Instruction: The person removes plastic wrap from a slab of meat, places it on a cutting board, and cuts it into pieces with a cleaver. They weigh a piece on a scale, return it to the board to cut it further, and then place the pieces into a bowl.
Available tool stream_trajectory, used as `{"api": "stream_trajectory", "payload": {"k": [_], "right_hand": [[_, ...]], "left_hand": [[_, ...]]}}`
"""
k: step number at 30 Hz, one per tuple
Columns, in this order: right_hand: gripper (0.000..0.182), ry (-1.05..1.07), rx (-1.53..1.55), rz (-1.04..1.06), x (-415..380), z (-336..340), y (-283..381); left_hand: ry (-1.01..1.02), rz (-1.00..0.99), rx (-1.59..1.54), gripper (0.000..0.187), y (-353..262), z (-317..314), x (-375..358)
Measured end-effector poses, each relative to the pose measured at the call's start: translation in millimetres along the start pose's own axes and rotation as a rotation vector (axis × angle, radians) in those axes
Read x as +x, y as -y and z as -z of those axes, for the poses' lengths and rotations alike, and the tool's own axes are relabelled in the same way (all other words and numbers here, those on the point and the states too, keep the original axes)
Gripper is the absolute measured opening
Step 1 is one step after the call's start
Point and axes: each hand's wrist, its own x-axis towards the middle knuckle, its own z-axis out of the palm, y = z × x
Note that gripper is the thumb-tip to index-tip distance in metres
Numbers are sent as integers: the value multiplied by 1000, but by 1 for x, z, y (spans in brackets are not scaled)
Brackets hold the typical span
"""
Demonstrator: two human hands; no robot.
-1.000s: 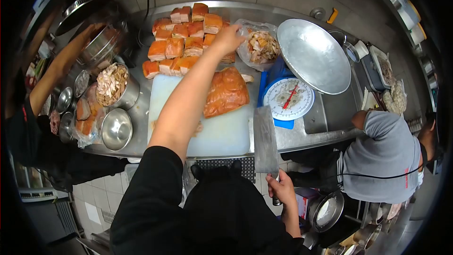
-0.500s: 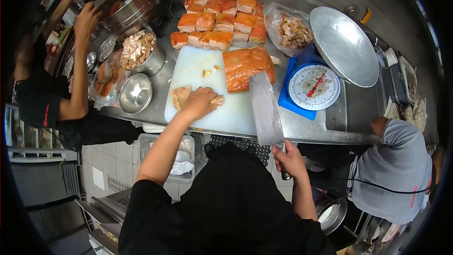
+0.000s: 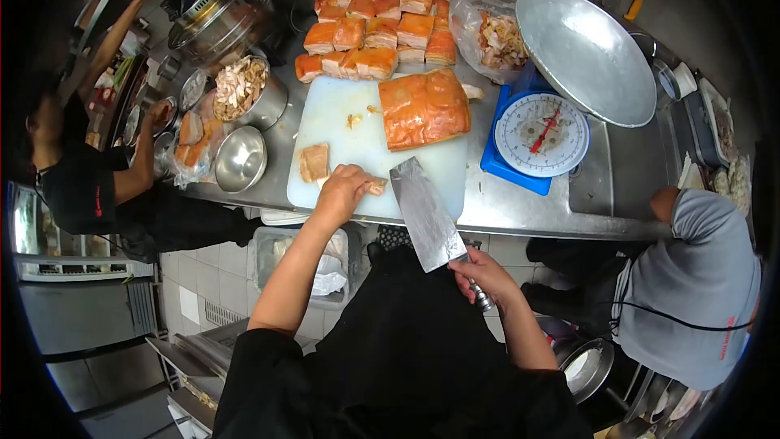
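My left hand [image 3: 348, 191] is closed on a small piece of pork [image 3: 376, 186] near the front of the white cutting board [image 3: 333, 114]. Just behind that hand lies a pale block of pork [image 3: 314, 162]. My right hand [image 3: 486, 272] grips a cleaver [image 3: 428, 215] by its handle, and the broad blade slants up to the left over the board's front edge. A large slab of roast pork belly [image 3: 424, 110] with orange-brown skin rests on the board's right back part. Small scraps [image 3: 354, 120] lie to its left.
Stacked pork belly blocks [image 3: 382, 31] stand behind the board. To the right are a blue scale [image 3: 542, 134] with a metal pan [image 3: 585, 57] and a bag of meat pieces [image 3: 500, 41]. At left sit a steel bowl [image 3: 241, 160] and a pot of sliced meat [image 3: 241, 88]. Co-workers stand on both sides.
The cleaver has swung left and toward me, away from the slab. My left hand has shifted slightly right and nearer with its piece. The left co-worker now reaches to a round appliance.
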Motion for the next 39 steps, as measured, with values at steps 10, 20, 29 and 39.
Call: {"api": "stream_trajectory", "payload": {"k": [10,20,29,39], "right_hand": [[26,87,38,-52,15,1,-3],[25,54,-64,-73,36,-22,10],[24,20,-96,-84,47,-32,14],[31,-14,-193,-79,57,-52,32]], "left_hand": [[-65,-45,8,16,4,-8,-5],[-92,-39,-15,16,11,-15,-8],[-113,39,-41,13,11,-14,-13],[-213,15,-79,9,20,-24,-19]]}}
